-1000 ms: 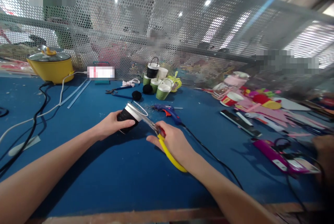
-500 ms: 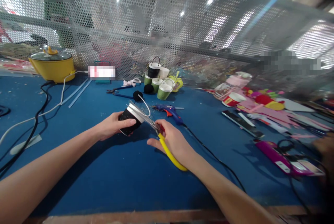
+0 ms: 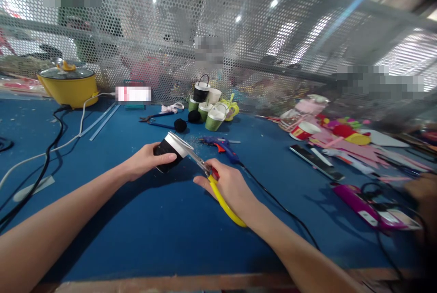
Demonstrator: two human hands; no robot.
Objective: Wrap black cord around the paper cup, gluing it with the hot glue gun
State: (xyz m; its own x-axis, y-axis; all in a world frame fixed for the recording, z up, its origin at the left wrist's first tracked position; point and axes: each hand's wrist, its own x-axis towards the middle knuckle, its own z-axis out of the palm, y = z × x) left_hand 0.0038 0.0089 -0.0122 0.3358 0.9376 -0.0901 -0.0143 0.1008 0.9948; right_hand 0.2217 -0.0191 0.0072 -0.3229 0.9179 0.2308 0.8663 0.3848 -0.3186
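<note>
My left hand (image 3: 146, 161) is wrapped round a paper cup (image 3: 168, 152) with a black sleeve and a white rim, tilted with its mouth up and to the right. In my right hand (image 3: 229, 184) is a pair of scissors (image 3: 221, 198) with yellow handles. Its blades lie along the cup's rim and look nearly closed. Behind the cup, a blue glue gun (image 3: 223, 145) lies on the table, near two black yarn balls, one of them the nearer ball (image 3: 180, 125).
Small green and black cups (image 3: 215, 120) stand at the back by a perforated metal screen (image 3: 164, 42). A yellow pot (image 3: 70, 88) is at far left. Pliers (image 3: 157, 124) lie left of the yarn. Pink pieces (image 3: 348, 149) and a purple power strip (image 3: 358, 206) spread on the right.
The white strip that curled up from the cup's rim no longer shows. The scissor blades have come closer together along the rim; both hands stay almost in place.
</note>
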